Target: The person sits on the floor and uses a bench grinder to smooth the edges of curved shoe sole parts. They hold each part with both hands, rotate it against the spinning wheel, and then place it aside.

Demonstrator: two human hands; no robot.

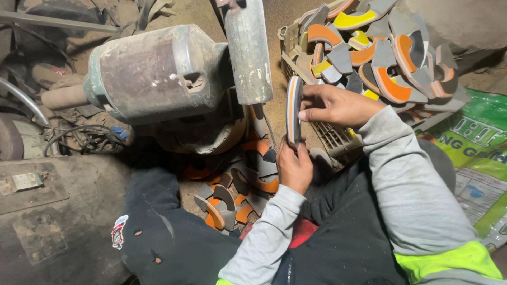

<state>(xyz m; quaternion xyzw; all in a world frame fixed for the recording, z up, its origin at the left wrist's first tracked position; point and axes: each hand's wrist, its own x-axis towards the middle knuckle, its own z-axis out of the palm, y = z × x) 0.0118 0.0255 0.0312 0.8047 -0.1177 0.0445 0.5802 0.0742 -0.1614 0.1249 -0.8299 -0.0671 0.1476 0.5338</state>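
Both hands grip one curved sole piece [293, 110] on edge, right hand [334, 104] at its 3 o'clock, left hand [293, 166] at 6, just beside the motor shaft [247, 50]; risk: fingers or sleeve could catch there.

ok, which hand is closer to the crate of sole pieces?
Right. The right hand grips the upper end of the held sole piece, right beside the crate. The left hand holds its lower end, lower and further from the crate.
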